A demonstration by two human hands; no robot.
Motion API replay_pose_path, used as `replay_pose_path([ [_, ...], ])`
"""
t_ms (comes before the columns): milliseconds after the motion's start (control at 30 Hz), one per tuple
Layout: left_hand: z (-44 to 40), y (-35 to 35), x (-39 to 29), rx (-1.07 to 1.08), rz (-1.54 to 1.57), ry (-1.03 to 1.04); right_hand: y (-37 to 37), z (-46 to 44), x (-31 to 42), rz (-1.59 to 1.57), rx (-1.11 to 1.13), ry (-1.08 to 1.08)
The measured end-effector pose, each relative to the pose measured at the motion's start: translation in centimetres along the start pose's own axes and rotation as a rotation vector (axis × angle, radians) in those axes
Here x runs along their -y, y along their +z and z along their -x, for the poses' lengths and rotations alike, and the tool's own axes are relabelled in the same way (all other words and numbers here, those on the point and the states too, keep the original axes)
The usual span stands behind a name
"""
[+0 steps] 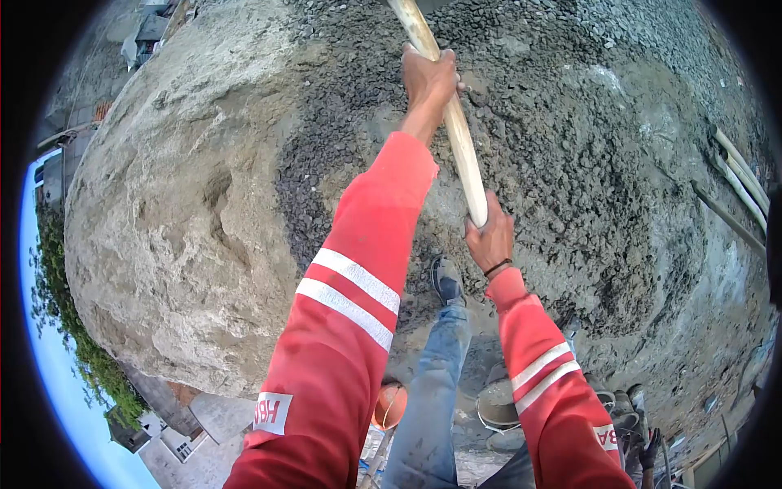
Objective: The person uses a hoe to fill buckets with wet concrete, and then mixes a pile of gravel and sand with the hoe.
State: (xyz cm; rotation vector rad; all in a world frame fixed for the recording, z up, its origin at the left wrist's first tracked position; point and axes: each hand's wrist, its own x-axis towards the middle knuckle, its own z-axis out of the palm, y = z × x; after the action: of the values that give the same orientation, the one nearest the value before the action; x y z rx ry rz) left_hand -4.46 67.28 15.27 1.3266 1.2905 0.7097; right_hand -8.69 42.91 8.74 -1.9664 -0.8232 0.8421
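My left hand point(430, 80) is wrapped around a long, pale wooden tool handle point(463, 147), high up near the top of the view. Lower down, my right hand point(492, 235) grips the handle's near end. The tool's head lies at or beyond the top edge, so its kind cannot be made out. Under the handle spreads a dark, wet, lumpy gravel mix point(554, 196), like concrete. Both my arms are in red sleeves with pale stripes, and a dark band circles my right wrist.
A large mound of pale sand point(179, 204) rises on the left. My shoe point(447, 281) stands at the mix's near edge. Behind are an orange bucket point(390, 406) and a grey bucket point(498, 405). Poles point(743, 179) lie at right. Another person's dark-gloved hand point(651, 448) shows lower right.
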Motion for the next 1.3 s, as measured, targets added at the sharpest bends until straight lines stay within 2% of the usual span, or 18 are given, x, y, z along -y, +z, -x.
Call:
replay_pose_path([
  [100, -7.6, -1.1, 7.2, -0.119, -0.406, 0.095, 7.0, -9.6, 0.9, -0.082, -0.101, -0.107],
  [167, -11.2, -1.6, 14.9, -0.156, -0.550, 0.106, 11.2, -12.7, -1.3, -0.153, 0.044, 0.058],
  [233, -12.6, -1.8, 21.0, -0.133, -0.910, -0.056, 13.3, -12.4, -4.2, -0.167, 0.107, 0.147],
  [267, -11.6, -1.5, 21.7, -0.123, -0.916, -0.068, 13.1, -11.4, -5.2, -0.111, 0.126, 0.204],
  [333, -7.3, -2.7, 21.9, -0.155, -0.763, -0.238, 13.2, -7.3, -4.9, -0.074, 0.176, 0.282],
  [400, -6.2, -3.5, 20.5, -0.142, -0.799, -0.221, 11.9, -6.2, -2.8, -0.086, 0.248, 0.335],
  [500, -3.8, -2.3, 19.5, -0.061, -0.900, -0.251, 10.5, -3.9, -1.8, -0.093, 0.230, 0.410],
  [567, -2.8, -1.3, 23.0, -0.090, -0.892, -0.281, 7.9, -2.4, -1.4, -0.058, 0.274, 0.473],
  [633, 1.4, -1.8, 22.5, 0.013, -0.734, -0.422, 5.3, 0.8, -1.8, 0.053, 0.300, 0.481],
  [700, 4.2, -2.4, 25.6, 0.155, -0.665, -0.542, 3.6, 4.4, -2.5, 0.107, 0.288, 0.468],
  [833, 12.9, 0.0, 22.9, 0.040, -0.818, -0.533, -1.3, 9.0, -3.4, 0.169, 0.390, 0.553],
  [900, 15.6, 1.0, 25.2, 0.057, -0.590, -0.683, -5.0, 10.4, -4.6, 0.249, 0.465, 0.526],
  [1000, 18.4, 3.8, 25.1, 0.001, -0.528, -0.694, -10.9, 10.6, -4.6, 0.268, 0.530, 0.518],
  [1067, 21.7, 6.6, 22.3, 0.085, -0.471, -0.790, -15.6, 11.4, -5.6, 0.275, 0.495, 0.565],
  [1133, 25.6, 10.2, 20.5, 0.003, -0.150, -0.865, -20.8, 12.4, -8.2, 0.330, 0.579, 0.430],
  [1167, 27.3, 12.6, 21.0, -0.084, -0.132, -0.912, -23.6, 12.9, -9.3, 0.334, 0.599, 0.408],
  [1200, 28.8, 14.6, 21.6, -0.068, -0.140, -0.912, -26.4, 13.7, -10.4, 0.330, 0.586, 0.420],
  [1300, 33.7, 20.1, 18.8, -0.364, 0.373, -1.042, -34.3, 16.2, -13.5, 0.357, 0.618, 0.316],
])
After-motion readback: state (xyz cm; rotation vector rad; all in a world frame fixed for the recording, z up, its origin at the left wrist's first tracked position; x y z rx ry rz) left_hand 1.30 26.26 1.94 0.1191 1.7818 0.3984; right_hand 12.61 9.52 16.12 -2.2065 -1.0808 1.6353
